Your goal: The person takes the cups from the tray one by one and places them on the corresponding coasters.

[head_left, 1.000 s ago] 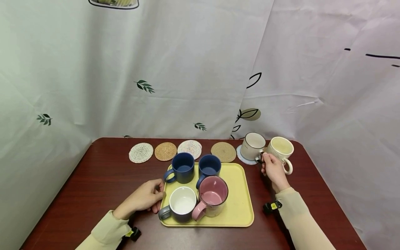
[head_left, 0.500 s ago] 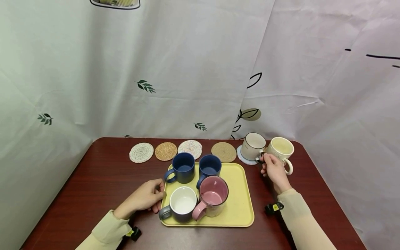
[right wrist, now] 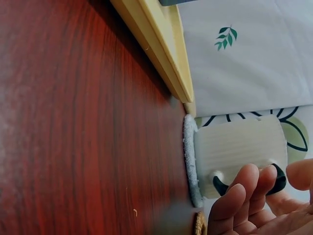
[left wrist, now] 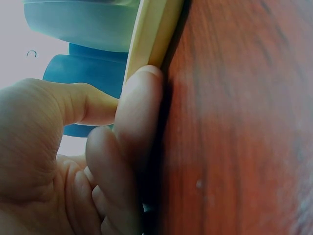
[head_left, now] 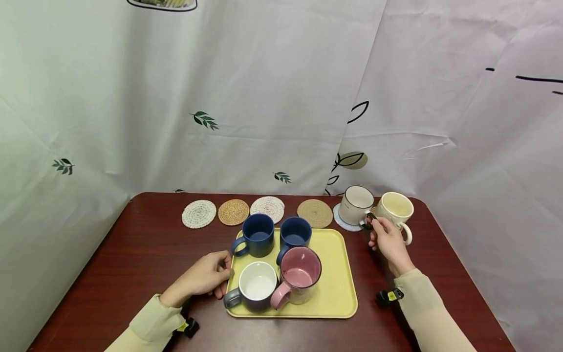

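Note:
My left hand (head_left: pixel 206 275) holds the left rim of the yellow tray (head_left: pixel 335 274), thumb on the rim's inner side and index finger outside, as the left wrist view shows. On the tray stand two blue mugs (head_left: pixel 258 239), a pink mug (head_left: pixel 300 275) and a dark grey mug (head_left: pixel 255 293) with white inside. My right hand (head_left: pixel 391 247) is at the dark handle of a white mug (head_left: pixel 354 208). In the right wrist view its fingers lie across the handle (right wrist: pixel 278 180), and the thumb is apart from it. That mug stands upright on a pale blue coaster (head_left: pixel 341 221).
A cream mug (head_left: pixel 391 211) stands right beside the right hand, its handle close to the fingers. Several round woven coasters (head_left: pixel 199 214) line the back of the dark red table (head_left: pixel 132 264). A patterned cloth (head_left: pixel 246 98) hangs behind.
My right hand and sleeve have shifted slightly right and toward me, and more of the white mug's dark handle shows. The left hand, tray and mugs stay put.

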Motion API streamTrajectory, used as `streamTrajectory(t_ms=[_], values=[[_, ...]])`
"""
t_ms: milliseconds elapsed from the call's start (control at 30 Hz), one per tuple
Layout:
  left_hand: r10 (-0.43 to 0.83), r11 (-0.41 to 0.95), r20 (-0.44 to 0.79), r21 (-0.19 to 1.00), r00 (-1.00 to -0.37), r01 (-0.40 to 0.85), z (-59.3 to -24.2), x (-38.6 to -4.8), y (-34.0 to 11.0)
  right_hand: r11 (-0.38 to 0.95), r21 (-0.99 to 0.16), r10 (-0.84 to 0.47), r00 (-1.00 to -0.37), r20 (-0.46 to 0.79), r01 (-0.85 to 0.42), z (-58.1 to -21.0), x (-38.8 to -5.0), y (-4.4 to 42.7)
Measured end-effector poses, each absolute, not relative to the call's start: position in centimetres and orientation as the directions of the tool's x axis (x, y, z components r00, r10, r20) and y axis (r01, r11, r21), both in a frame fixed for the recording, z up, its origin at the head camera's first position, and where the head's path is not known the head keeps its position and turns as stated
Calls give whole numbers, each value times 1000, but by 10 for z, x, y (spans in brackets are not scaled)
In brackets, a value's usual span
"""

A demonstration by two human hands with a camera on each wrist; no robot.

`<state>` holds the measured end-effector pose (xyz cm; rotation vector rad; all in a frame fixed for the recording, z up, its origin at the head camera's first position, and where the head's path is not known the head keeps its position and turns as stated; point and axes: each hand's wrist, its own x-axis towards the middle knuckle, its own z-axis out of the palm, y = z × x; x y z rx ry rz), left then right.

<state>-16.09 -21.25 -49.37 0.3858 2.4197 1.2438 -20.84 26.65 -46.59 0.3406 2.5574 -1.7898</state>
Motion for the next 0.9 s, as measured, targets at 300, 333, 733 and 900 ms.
streamTrajectory(t_ms=[300,333,733,900], values=[[421,560,-206,825,-883,74,-495,-161,-214,352,-918,165,-977,-134,185,-464,-202,270],[421,561,-205,824,-883,76,-495,-161,-214,354,-917,164,-977,-134,185,-464,-201,270],[423,563,-203,822,-883,81,-496,-161,-214,366,-916,153,-982,-112,162,-462,-190,272],[422,563,-205,823,-883,79,-498,-162,-214,355,-921,168,-980,-107,161,-461,-185,269]])
